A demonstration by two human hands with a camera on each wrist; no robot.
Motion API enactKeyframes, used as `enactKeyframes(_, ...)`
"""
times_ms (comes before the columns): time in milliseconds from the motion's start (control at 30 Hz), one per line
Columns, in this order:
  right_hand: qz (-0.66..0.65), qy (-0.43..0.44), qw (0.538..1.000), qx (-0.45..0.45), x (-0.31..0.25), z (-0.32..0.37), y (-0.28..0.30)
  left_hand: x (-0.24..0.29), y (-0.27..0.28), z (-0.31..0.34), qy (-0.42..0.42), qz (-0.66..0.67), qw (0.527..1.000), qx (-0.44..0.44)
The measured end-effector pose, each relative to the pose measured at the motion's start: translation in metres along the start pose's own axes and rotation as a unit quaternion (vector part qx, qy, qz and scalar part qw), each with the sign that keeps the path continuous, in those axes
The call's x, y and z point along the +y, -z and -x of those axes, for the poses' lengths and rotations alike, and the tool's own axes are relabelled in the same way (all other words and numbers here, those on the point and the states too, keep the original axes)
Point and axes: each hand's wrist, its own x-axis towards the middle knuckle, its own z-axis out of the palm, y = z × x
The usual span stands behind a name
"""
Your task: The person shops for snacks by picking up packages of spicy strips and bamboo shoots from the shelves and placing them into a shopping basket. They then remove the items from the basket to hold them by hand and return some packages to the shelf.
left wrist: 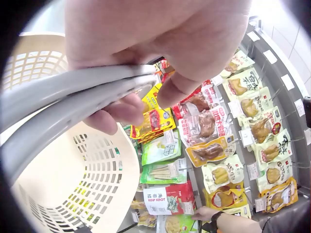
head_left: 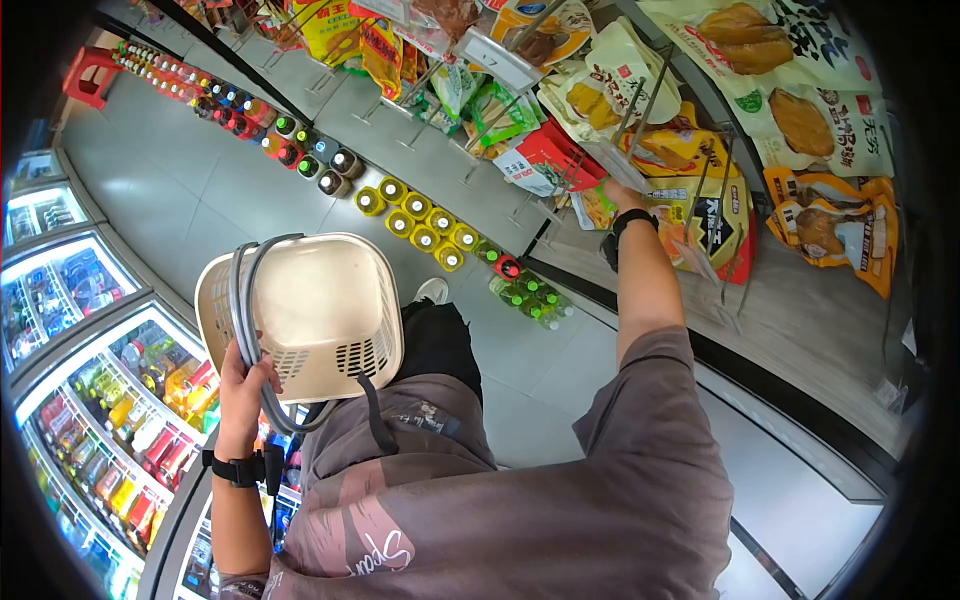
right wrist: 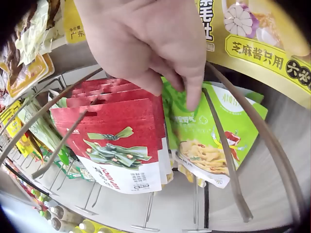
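Note:
My left hand (head_left: pixel 243 392) grips the two grey handles (left wrist: pixel 63 104) of a cream plastic shopping basket (head_left: pixel 325 280), which hangs tilted at my left side. No goods show inside it. On the other side my right hand (head_left: pixel 627 195) reaches in among the hanging snack bags. In the right wrist view its fingers pinch the top of a green snack packet (right wrist: pixel 214 138) that has a noodle-like picture on the front, one fingertip lying on its face. Part of that grip is hidden by the hand. Red-and-white kelp knot packets (right wrist: pixel 116 141) hang right beside it, close to the thumb side.
Metal hooks (right wrist: pixel 226 150) and price tags stick out around my right hand. A yellow bag (right wrist: pixel 272 48) hangs to its right. Rows of bottles (head_left: pixel 425 220) stand on the floor along the shelf. Lit drink fridges (head_left: pixel 120 400) line the left; a red stool (head_left: pixel 90 77) stands far off.

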Motion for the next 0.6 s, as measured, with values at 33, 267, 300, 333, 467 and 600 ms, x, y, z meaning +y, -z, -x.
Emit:
enactKeyframes(33, 0.0, -0.002, 1.0, 0.002, -0.001, 0.001, 0.002, -0.001, 0.001, 0.0, -0.001, 0.0, 1.0, -0.002)
enactKeyframes(267, 0.082, -0.097, 0.979, -0.16, -0.035, 0.02, 0.037, 0.002, 0.003, -0.002, -0.022, 0.031, 0.999, 0.001)
enactKeyframes(300, 0.152, -0.057, 0.961, -0.222, -0.032, 0.017, 0.033, 0.003, 0.004, -0.002, -0.024, 0.033, 0.999, 0.001)
enactKeyframes(333, 0.151, -0.06, 0.962, -0.221, -0.027, 0.017, 0.029, 0.003, 0.006, -0.003, -0.025, 0.032, 0.999, -0.002)
enactKeyframes(467, 0.099, -0.002, 0.97, -0.221, -0.004, 0.022, 0.005, 0.005, 0.007, -0.006, -0.025, 0.019, 0.999, -0.019)
enactKeyframes(600, 0.105, 0.0, 0.964, -0.243, -0.032, 0.048, 0.034, 0.007, 0.011, -0.01, -0.03, 0.016, 0.999, -0.042)
